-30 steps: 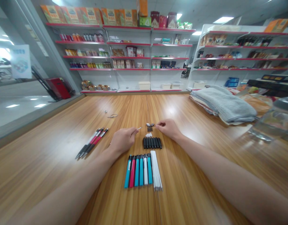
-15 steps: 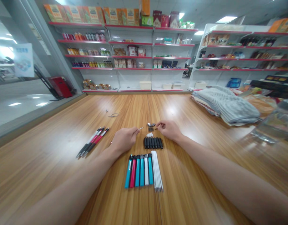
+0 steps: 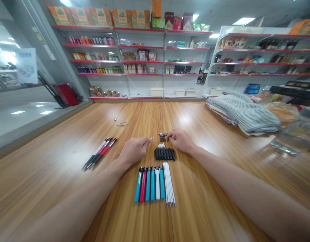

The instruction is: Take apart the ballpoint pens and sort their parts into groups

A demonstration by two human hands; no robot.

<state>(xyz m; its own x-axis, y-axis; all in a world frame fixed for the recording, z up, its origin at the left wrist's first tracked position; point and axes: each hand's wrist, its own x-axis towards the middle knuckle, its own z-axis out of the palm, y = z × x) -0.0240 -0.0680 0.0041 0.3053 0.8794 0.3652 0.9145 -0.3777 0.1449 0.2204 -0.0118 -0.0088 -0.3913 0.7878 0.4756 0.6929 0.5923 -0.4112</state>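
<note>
My left hand (image 3: 135, 149) is closed around a white pen refill (image 3: 151, 138), whose thin tip points right out of the fingers. My right hand (image 3: 181, 139) pinches at a small spring (image 3: 167, 139), mostly covered by the fingertips, beside a row of springs (image 3: 162, 139). Silver pen tips (image 3: 163, 134) lie just behind these springs. In front are small white pieces (image 3: 161, 145) and a row of black grips (image 3: 165, 154). Nearest to me, several blue, red and white pen barrels (image 3: 151, 184) lie side by side, with white refills (image 3: 169, 184) along their right.
Several whole pens (image 3: 100, 153) lie left of my left hand. A thin ring-like piece (image 3: 122, 124) sits farther back. Folded cloth (image 3: 243, 111) and a clear container (image 3: 296, 131) stand on the right. Stocked shelves (image 3: 144, 62) rise behind the wooden table (image 3: 195, 201).
My right fingertips have moved slightly down and closed over the small spring that lay beside them. My left hand with the refill has hardly moved.
</note>
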